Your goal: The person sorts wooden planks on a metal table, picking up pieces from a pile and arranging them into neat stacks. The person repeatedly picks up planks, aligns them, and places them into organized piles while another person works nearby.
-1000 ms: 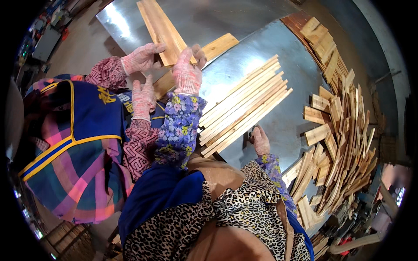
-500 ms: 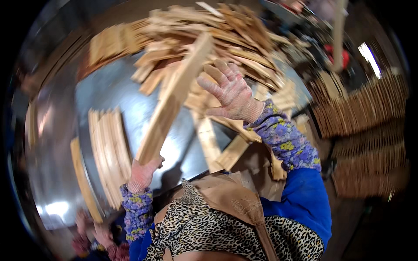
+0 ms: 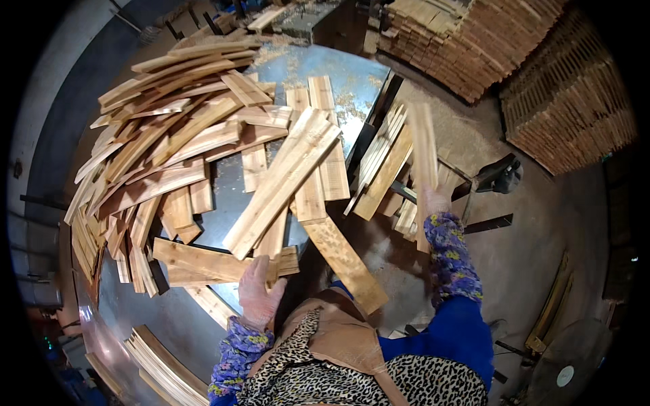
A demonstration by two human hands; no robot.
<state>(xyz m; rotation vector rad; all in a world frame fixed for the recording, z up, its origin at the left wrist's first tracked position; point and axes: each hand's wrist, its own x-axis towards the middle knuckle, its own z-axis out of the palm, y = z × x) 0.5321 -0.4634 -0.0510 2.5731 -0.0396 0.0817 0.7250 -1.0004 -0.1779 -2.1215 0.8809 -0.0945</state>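
Observation:
My right hand (image 3: 438,201), in a pale glove and somewhat blurred, grips a narrow wooden board (image 3: 423,145) standing out to the right of the table. That board passes above a smaller stack of boards (image 3: 384,174) beside the table edge. My left hand (image 3: 257,298), also gloved, is at the table's near edge with thumb and fingers apart. Its fingertips are at the end of a board lying crosswise (image 3: 196,258); whether they touch it I cannot tell. A wide board (image 3: 284,179) lies slanted over others just beyond. Another board (image 3: 347,265) juts over the near edge.
A big loose heap of boards (image 3: 162,128) covers the metal table's (image 3: 227,220) left side. A neat row of boards (image 3: 162,365) lies at the near left. Tall board stacks (image 3: 569,95) stand far right. A black metal fitting (image 3: 500,174) sticks out right of my right hand.
The view has turned to the right. The left hand, which held a long board, is now free of it. The right hand, empty and spread before, has swung right and holds a board.

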